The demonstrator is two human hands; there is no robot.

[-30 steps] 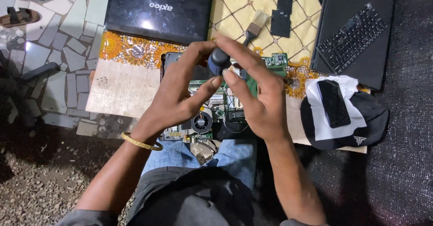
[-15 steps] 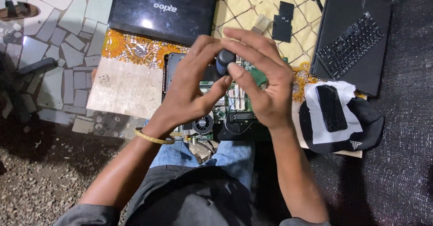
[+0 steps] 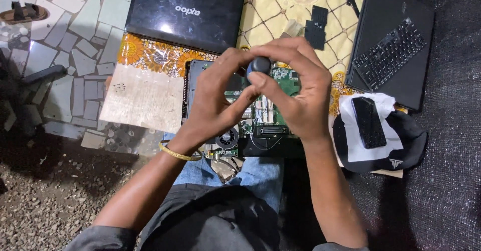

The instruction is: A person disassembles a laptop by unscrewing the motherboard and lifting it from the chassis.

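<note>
Over the opened laptop base (image 3: 235,125) lying across the person's lap, in the head view, both hands met around a small dark round-topped tool (image 3: 259,65). The left hand (image 3: 213,103) closed its grip on it from below, the thumb pressed up; the right hand (image 3: 295,88) wrapped it from above. Its lower end was hidden, possibly a screwdriver shaft. A closed black laptop (image 3: 185,13) lay beyond.

Closed black laptop (image 3: 184,14); detached black keyboard panel (image 3: 392,50); black-and-white cap (image 3: 379,140) bearing black phone (image 3: 369,122); yellow patterned cloth (image 3: 280,3); sandal (image 3: 22,13).
</note>
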